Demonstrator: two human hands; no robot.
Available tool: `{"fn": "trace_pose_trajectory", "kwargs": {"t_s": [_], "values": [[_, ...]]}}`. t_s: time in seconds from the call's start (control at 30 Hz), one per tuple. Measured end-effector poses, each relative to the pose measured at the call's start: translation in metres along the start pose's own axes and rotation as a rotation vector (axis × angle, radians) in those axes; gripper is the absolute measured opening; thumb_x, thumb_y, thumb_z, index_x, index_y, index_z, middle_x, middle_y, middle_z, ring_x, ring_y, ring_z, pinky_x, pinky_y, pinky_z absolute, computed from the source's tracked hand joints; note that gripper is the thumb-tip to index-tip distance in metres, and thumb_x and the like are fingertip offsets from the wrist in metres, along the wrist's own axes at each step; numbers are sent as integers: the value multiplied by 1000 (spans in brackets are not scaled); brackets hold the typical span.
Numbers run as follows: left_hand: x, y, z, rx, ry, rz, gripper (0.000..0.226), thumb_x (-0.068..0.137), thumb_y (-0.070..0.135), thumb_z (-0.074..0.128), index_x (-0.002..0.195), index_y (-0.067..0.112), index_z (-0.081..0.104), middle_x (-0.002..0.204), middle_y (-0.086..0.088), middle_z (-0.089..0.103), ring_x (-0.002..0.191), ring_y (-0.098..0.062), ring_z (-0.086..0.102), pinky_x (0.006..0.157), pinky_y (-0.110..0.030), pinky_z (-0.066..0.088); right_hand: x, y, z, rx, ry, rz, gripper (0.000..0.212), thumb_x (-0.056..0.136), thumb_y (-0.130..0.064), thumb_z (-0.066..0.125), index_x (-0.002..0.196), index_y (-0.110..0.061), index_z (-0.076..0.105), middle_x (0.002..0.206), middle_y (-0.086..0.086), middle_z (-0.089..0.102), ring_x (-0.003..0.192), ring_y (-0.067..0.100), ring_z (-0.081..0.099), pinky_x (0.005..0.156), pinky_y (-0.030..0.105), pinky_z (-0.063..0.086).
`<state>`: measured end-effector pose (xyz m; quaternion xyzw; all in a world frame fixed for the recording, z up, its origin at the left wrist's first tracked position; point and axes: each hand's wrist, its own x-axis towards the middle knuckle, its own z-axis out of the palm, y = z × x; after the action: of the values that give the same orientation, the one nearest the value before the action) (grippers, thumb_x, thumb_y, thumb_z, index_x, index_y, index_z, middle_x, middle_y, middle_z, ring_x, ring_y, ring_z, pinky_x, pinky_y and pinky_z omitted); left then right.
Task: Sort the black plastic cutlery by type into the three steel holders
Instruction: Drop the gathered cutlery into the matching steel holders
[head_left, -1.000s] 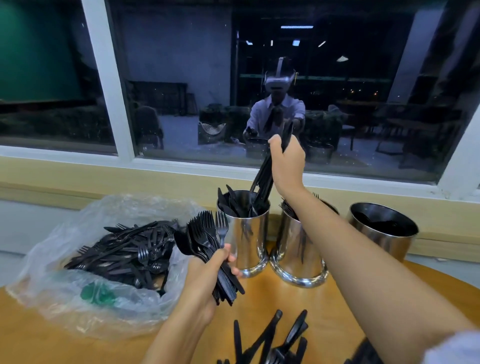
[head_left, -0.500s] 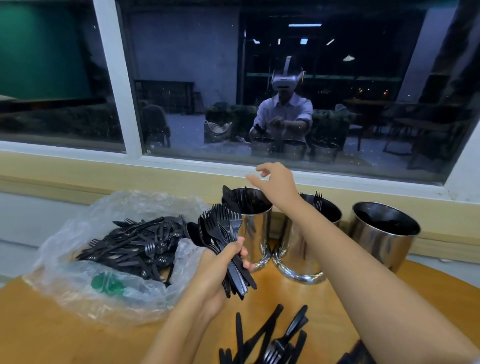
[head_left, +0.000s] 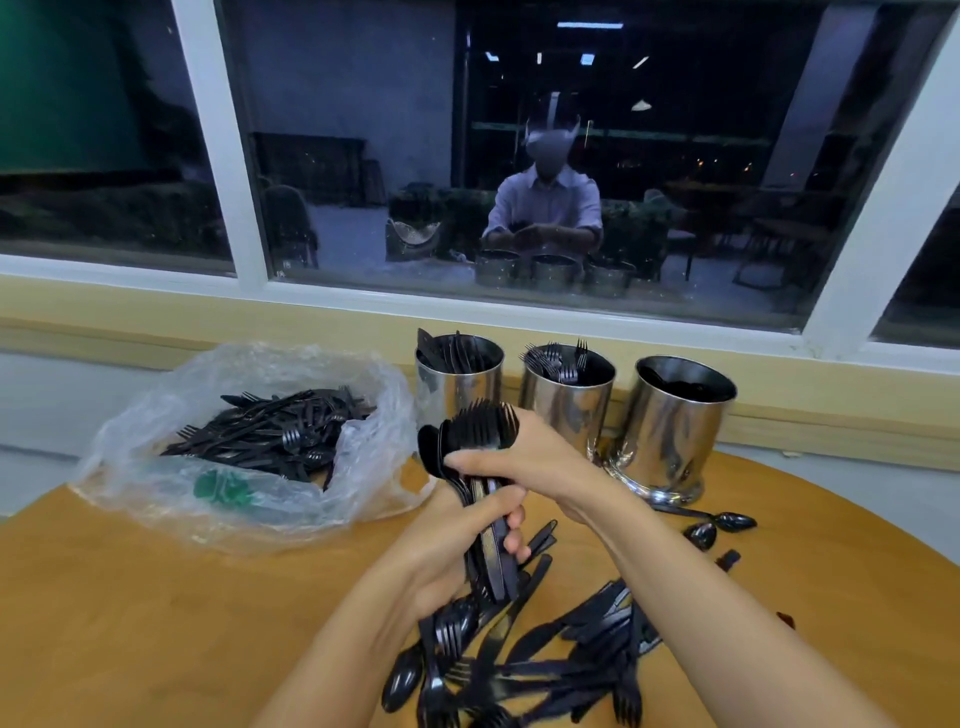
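A bundle of black forks and spoons (head_left: 478, 434) is held upright in front of the middle steel holder (head_left: 569, 402), nearer the viewer, with the tines and bowls pointing up. Its handles are gripped by the left hand (head_left: 452, 556), fingers curled round them from below. The right hand (head_left: 524, 460) is closed over the same bundle just under the heads, its fingers wrapped across the front. To the left of the middle steel holder, just beside it, stands the left steel holder (head_left: 460, 387), from which a knife blade and other black pieces protrude. Fork tines are seen rising from the middle steel holder itself. To its right stands the right steel holder (head_left: 675, 436); its dark contents are possibly spoons, but they are too shadowed to tell. All three are set on a round wooden table (head_left: 156, 623) below a window (head_left: 363, 156). Well to the left of the middle steel holder lies a clear plastic bag (head_left: 130, 457), open and filled with more black cutlery. In front of the middle steel holder, close to the viewer, a loose pile of black cutlery (head_left: 545, 654) is spread on the table. Two spoons (head_left: 727, 522) lie in front and to the right, beside the right steel holder's base.
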<state>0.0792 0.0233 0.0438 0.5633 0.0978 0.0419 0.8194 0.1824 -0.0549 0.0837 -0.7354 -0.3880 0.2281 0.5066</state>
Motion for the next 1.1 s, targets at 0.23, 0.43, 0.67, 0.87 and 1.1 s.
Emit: {"fn": "trace_pose_trajectory", "kwargs": {"t_s": [0.23,0.43,0.67,0.87,1.1], "values": [[-6,-2,10,-50,37,71,43,89,34,58,114,-1,58,86,-10,70,68,-19,64,82,-41,58,-17,6,-15,127,177,-39,11,89,-18,69,81,-15,63,71,-2,64,57,4,57,56,19,43],[-1,-5,19,202,260,169,45,92,49,50,116,13,61,96,-5,76,82,-21,74,77,-41,60,-19,14,-16,177,326,-109,14,89,-19,69,77,-18,62,70,-2,63,66,12,59,58,29,46],[24,-15,13,24,322,159,43,103,42,37,104,15,71,104,-4,75,99,-19,71,90,-38,56,-12,39,-37,236,513,-53,8,87,-18,71,92,-13,67,85,-1,71,81,11,66,72,27,51],[56,-27,-14,-230,371,-17,29,101,27,45,89,2,55,74,-14,70,62,-22,70,56,-30,59,6,50,-99,171,714,-17,10,87,-19,70,92,-11,66,87,2,70,85,18,65,79,31,51],[88,-27,-26,52,253,-217,63,83,70,46,109,12,48,57,7,32,43,-5,21,42,-19,15,57,39,-155,106,946,-127,8,91,-17,64,88,-13,58,80,-4,60,75,11,55,68,24,44]]}}
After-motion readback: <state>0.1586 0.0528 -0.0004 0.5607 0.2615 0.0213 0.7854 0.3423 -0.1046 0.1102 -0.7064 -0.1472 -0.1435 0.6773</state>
